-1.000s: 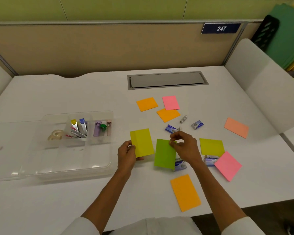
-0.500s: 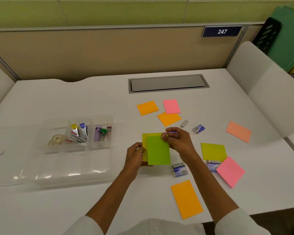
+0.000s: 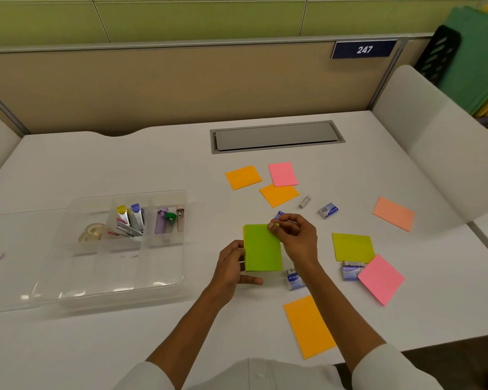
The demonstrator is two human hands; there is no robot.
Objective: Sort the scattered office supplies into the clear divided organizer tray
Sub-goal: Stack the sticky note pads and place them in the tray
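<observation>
Both hands pinch one small stack of green and yellow paper notes (image 3: pixel 262 247), long axis pointing away: left hand (image 3: pixel 231 266) on its left edge, right hand (image 3: pixel 295 237) at its far-right corner. The clear plastic divided organizer tray (image 3: pixel 164 288) lies on the white bench (image 3: pixel 96 333) to the left, nearer the left hand.

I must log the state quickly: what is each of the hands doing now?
Left hand: closed on the left edge of the green paper note stack.
Right hand: pinching the same stack's top right corner.
</observation>
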